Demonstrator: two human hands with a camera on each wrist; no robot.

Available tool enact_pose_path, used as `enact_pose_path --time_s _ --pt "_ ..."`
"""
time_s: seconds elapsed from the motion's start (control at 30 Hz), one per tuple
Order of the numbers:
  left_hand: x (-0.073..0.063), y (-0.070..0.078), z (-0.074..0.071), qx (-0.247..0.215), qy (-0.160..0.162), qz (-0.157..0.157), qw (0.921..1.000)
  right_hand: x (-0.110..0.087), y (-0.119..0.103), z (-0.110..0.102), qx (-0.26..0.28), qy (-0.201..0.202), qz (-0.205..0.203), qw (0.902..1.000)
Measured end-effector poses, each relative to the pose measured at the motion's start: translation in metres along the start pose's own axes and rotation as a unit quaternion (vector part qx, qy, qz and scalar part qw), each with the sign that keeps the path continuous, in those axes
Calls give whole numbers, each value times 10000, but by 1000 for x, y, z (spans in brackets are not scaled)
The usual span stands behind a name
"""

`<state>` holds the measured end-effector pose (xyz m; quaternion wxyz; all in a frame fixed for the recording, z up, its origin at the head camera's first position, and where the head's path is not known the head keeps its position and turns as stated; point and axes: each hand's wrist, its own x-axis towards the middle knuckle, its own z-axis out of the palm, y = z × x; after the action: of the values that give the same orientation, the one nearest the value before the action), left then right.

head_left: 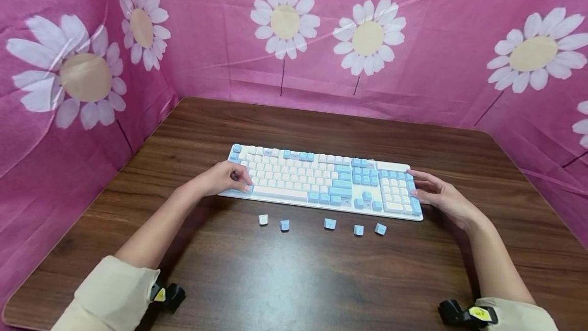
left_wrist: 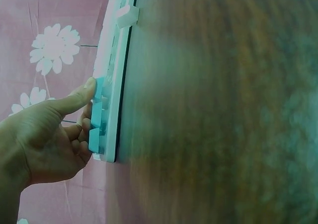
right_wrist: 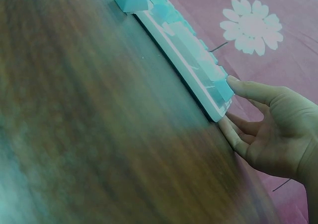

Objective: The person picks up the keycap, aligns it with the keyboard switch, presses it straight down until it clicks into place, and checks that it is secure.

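A white and light-blue keyboard [head_left: 294, 172] lies flat on the brown wooden table. My left hand [head_left: 222, 178] holds its left end; in the left wrist view the thumb [left_wrist: 91, 85] rests on the blue keys at the corner, the other fingers curled behind. At the opposite end, my right hand [head_left: 443, 198] holds the right edge, the thumb [right_wrist: 233, 82] against a blue corner key and the fingers lower along the side. Several keycaps lie loose before the keyboard, among them a white keycap [head_left: 263, 219] and a blue keycap [head_left: 329, 223]. A few key positions on the board show bare sockets.
The wooden table [head_left: 294, 269] extends around the keyboard on every side. A pink cloth [head_left: 206, 24] printed with white daisies hangs behind and at both sides. Black wrist cameras [head_left: 170, 296] sit at the cuffs of light sleeves [head_left: 110, 290].
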<state>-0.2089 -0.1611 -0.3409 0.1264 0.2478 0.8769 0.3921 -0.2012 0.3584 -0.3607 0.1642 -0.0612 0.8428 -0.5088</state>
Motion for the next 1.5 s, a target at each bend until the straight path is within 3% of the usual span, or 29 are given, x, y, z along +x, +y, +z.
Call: enact_pose_path --time_s 0.87,1.5 --pt "0 -3 1 -29 52 114 9999 0 0 1 0 -6 13 10000" --pt "4 -2 -2 39 91 -263 9996 1 1 -1 -163 -36 -26 9999"
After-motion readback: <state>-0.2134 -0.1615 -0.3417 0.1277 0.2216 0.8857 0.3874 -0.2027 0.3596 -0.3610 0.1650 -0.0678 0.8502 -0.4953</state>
